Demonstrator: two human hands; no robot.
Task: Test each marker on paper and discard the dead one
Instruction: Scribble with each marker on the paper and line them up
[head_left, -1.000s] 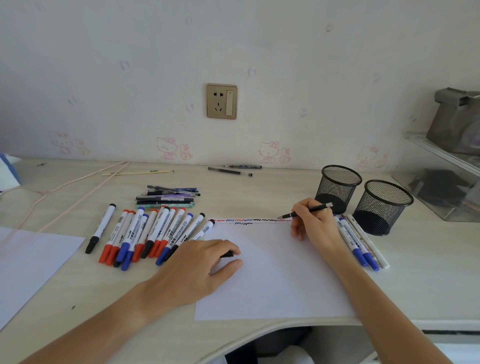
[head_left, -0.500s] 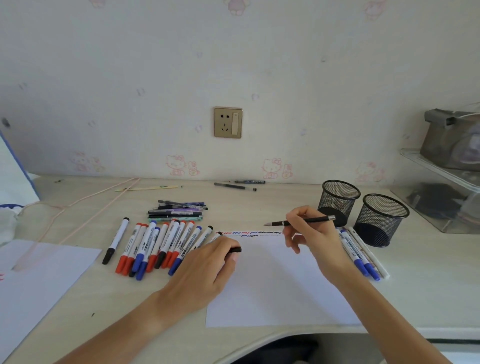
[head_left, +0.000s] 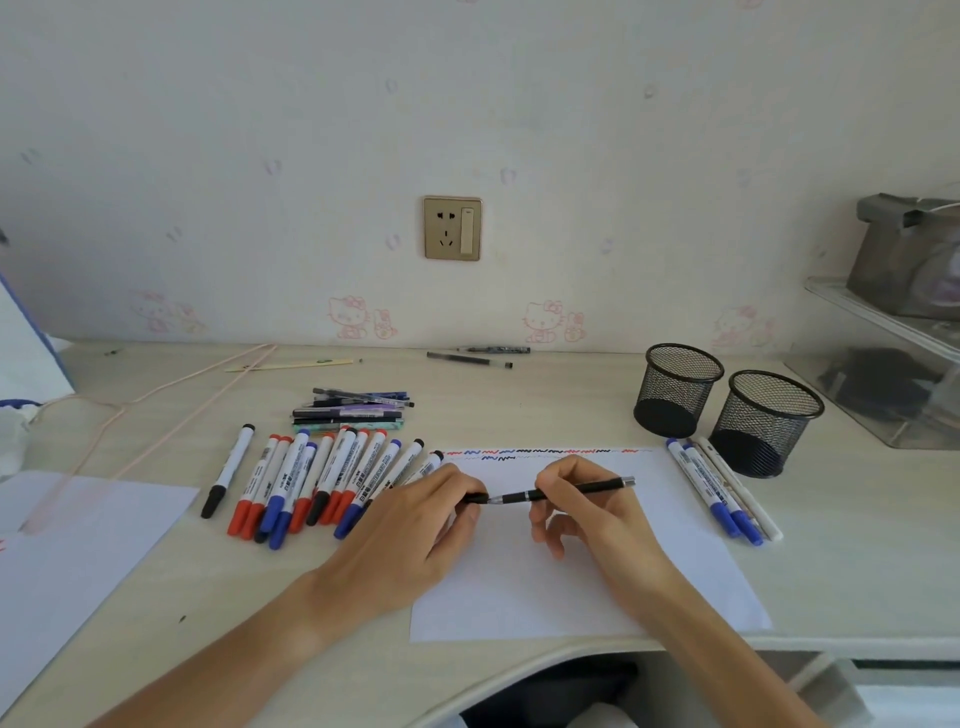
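Holding the slim black pen level just above the paper, my right hand pinched its barrel between thumb and curled fingers, while my left hand closed finger and thumb on the black cap at the pen's tip; I judged this to be the recapping of a pen already tried. Both forearms reached in from the near edge of the desk, the wrists low over the sheet. Along the paper's far edge ran the test squiggles in red, blue and black, so a good share of the testing looked done. Just left of the sheet lay the row of red, blue and black markers, and behind it the pile of pens. At the right edge lay three markers, and beyond them two mesh cups. Which heap was tested I could not tell; no discard showed.
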